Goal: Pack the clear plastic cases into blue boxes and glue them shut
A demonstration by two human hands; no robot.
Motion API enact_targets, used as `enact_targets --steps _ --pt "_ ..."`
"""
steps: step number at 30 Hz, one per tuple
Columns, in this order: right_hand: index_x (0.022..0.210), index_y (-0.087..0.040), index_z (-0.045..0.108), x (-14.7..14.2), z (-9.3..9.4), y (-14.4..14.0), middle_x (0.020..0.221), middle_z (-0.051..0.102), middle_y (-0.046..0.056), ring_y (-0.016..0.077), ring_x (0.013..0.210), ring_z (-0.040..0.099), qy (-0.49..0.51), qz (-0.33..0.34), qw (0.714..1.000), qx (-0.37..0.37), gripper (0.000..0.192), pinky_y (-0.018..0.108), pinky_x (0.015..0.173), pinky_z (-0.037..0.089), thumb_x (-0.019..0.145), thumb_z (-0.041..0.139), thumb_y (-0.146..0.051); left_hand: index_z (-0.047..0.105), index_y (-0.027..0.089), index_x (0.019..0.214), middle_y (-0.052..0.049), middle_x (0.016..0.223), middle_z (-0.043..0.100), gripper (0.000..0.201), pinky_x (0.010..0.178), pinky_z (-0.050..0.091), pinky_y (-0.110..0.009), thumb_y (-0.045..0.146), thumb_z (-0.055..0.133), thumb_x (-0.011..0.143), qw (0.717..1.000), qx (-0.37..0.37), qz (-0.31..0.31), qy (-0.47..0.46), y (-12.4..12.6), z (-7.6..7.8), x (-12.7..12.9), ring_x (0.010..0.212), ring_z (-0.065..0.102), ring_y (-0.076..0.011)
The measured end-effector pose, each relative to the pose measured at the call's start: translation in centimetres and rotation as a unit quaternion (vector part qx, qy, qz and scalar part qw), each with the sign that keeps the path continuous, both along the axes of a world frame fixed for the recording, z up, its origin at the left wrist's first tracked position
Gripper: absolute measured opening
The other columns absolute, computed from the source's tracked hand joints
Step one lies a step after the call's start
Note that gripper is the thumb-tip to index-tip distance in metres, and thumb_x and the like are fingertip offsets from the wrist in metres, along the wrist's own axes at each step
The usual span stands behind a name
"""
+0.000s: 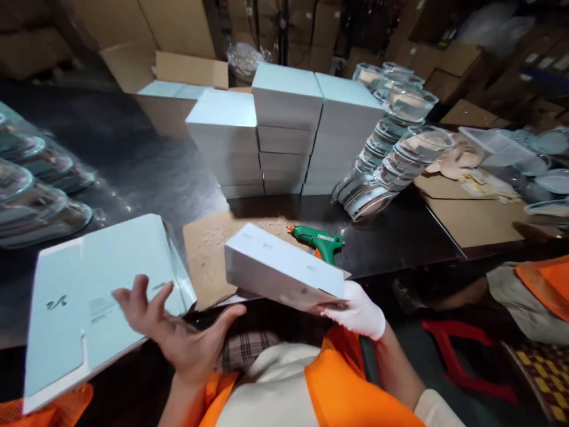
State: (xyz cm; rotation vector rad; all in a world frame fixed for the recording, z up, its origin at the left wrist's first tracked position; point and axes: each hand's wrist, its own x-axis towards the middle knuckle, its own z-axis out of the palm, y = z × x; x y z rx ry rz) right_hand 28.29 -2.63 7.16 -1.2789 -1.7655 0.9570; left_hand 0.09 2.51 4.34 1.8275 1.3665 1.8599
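Note:
My right hand [355,311], in a white glove, grips one end of a white cardboard box [284,264], which is tilted above the table's front edge. The fingers under the box are partly hidden. My bare left hand [178,332] is raised with its fingers spread, holding nothing, just over a stack of flat pale-blue carton blanks [106,284]. Just beyond the box lies a green glue gun [317,238] with an orange tip and trigger. A brown cardboard sheet [207,258] with glue marks is on the table, partly behind the box.
Stacked white boxes [284,112] stand mid-table, beside stacks of clear round containers [395,148]. More clear containers [35,190] are at the left. An open carton [173,107] stands behind. At the right are flattened cardboard [471,219], a red stool [462,356] and another person's orange-and-beige clothing [542,284].

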Motion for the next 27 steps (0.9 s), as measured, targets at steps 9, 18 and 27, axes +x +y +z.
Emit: enact_targets --steps 9,18,27 --pt "0.109 -0.027 0.080 6.4 3.4 6.9 0.105 0.083 0.002 0.0200 0.095 0.078 -0.206 0.138 0.955 0.164 0.024 0.029 0.088 0.061 0.095 0.074 -0.045 0.056 0.022 0.153 -0.015 0.118 0.080 0.067 0.134 0.008 -0.064 0.066 0.051 0.101 0.894 0.035 -0.140 0.423 -1.4 3.4 -1.7 0.103 0.076 -0.0383" --pt "0.142 -0.001 0.062 22.8 2.6 15.1 0.153 0.058 0.030 0.0389 0.145 0.055 -0.458 -0.195 0.857 0.131 0.075 0.046 0.118 0.045 0.080 0.086 -0.035 0.046 0.058 0.157 0.005 0.130 0.074 0.087 0.084 0.065 -0.066 0.061 0.079 0.077 0.984 -0.087 0.003 0.157 -3.4 -0.6 -4.1 0.102 0.075 -0.0430" --pt "0.107 -0.001 0.071 19.7 4.6 15.0 0.113 0.074 0.022 0.0292 0.104 0.072 -0.522 -0.157 0.831 0.108 0.073 0.032 0.087 0.050 0.071 0.085 -0.063 0.066 0.041 0.142 -0.001 0.112 0.076 0.073 0.071 0.064 -0.050 0.065 0.081 0.076 0.990 -0.086 0.026 0.106 -2.8 -2.3 -2.8 0.087 0.075 -0.0336"
